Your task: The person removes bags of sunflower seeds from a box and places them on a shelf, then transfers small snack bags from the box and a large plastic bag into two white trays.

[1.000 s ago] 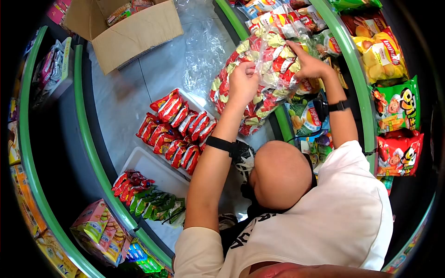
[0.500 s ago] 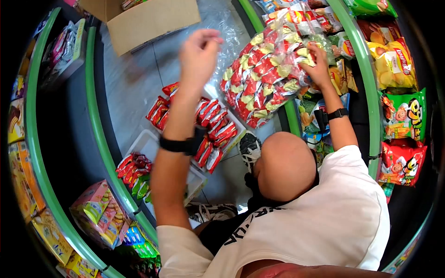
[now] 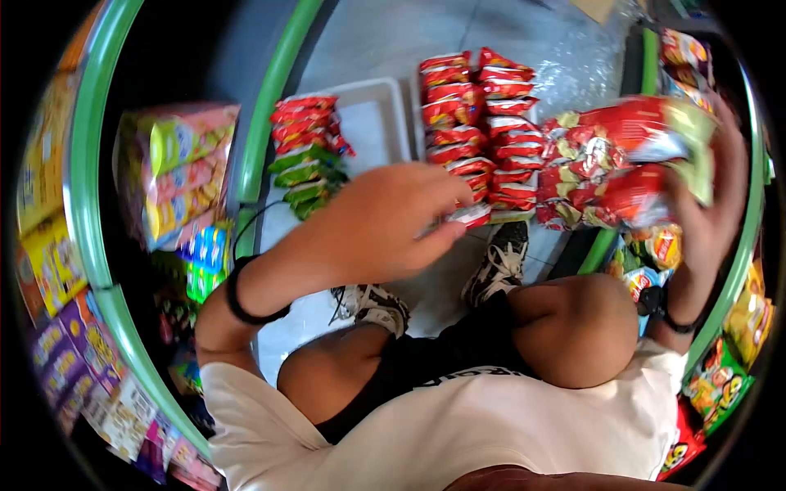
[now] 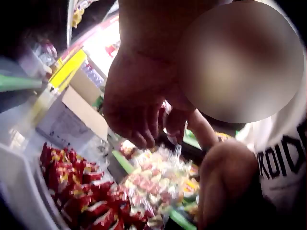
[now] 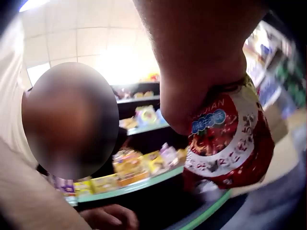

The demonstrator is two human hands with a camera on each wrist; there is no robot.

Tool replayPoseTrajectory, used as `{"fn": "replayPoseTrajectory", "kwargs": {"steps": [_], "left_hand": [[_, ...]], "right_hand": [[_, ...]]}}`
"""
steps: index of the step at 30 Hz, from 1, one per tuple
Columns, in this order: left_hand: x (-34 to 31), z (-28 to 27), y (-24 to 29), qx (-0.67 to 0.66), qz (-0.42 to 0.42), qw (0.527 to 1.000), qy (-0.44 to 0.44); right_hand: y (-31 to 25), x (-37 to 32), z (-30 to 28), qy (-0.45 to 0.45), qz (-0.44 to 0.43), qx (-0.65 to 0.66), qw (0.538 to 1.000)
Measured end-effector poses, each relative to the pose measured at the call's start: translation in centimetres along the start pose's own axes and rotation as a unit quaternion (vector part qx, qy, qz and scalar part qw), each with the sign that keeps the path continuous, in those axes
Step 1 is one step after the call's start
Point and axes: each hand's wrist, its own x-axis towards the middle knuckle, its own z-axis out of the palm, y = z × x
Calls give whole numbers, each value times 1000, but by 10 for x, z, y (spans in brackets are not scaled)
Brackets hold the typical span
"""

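My right hand (image 3: 709, 219) grips one end of a big clear bag (image 3: 614, 164) stuffed with red and green snack packets and holds it up at the right. The right wrist view shows a red packet of the bag (image 5: 225, 143) under my right hand (image 5: 201, 81). My left hand (image 3: 393, 221) hovers in the middle with loosely curled fingers and nothing in it, its fingertips just above the near end of the rows of red packets (image 3: 467, 114) in a white tray (image 3: 415, 123). From the left wrist, my left hand (image 4: 139, 115) hangs over the bag (image 4: 158, 182) and the red packets (image 4: 72, 182).
A second white tray (image 3: 372, 106) holds red and green packets (image 3: 307, 151). Green-edged shelves (image 3: 270, 123) curve on both sides, with boxed snacks (image 3: 176, 172) on the left. My shoes (image 3: 499, 262) stand on the grey floor. A cardboard box (image 4: 76, 110) lies further off.
My left hand has let go of the bag, swung up and come down over the tray of red packets. The right hand still holds the bag. My head has tipped down.
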Motion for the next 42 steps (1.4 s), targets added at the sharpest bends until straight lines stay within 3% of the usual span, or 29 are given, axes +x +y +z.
{"fn": "replayPoseTrajectory", "kwargs": {"steps": [1,3,4,6,9,11,13,15,18,21,22,24,27,30,34,36,41,42], "left_hand": [[-8,21,-13,66,24,997,-34],[-31,63,-29,78,-17,996,-47],[-38,80,-36,85,-44,993,-71],[-44,96,-51,61,-73,995,-31],[-53,111,-78,8,-126,991,47],[-52,112,-98,43,-161,971,171],[-46,110,-120,22,-198,960,195],[-40,114,-148,40,-242,925,289],[-38,115,-175,57,-239,917,315],[-33,127,-189,55,-284,909,300],[-31,130,-194,55,-283,910,297],[-31,138,-199,115,-187,901,375],[-31,134,-200,13,-252,921,297],[-32,125,-187,-14,-257,922,288],[-26,121,-188,-14,-240,914,327],[-19,122,-198,-54,-264,919,288],[-15,134,-214,-52,-284,915,281],[-15,133,-209,-71,-307,904,290]], "right_hand": [[-8,12,35,-99,10,60,993],[-20,30,115,-288,-24,84,954],[-23,35,161,-312,-53,71,946],[-23,41,238,-329,-106,-18,938],[-28,52,325,-371,-83,-121,917],[-26,54,364,-313,4,-191,930],[-23,48,379,-282,-16,-223,933],[-16,29,386,-256,-32,-255,932],[-5,12,387,-189,-106,-296,930],[-12,15,386,-200,-138,-336,910],[-15,17,384,-200,-134,-336,911],[-25,17,377,-225,-153,-372,888],[-26,33,381,-298,-70,-418,855],[-36,46,366,-350,-46,-418,837],[-33,51,376,-339,-40,-436,833],[-21,39,394,-321,-64,-461,825],[-3,29,384,-345,-50,-371,861],[7,33,374,-363,-104,-316,870]]}}
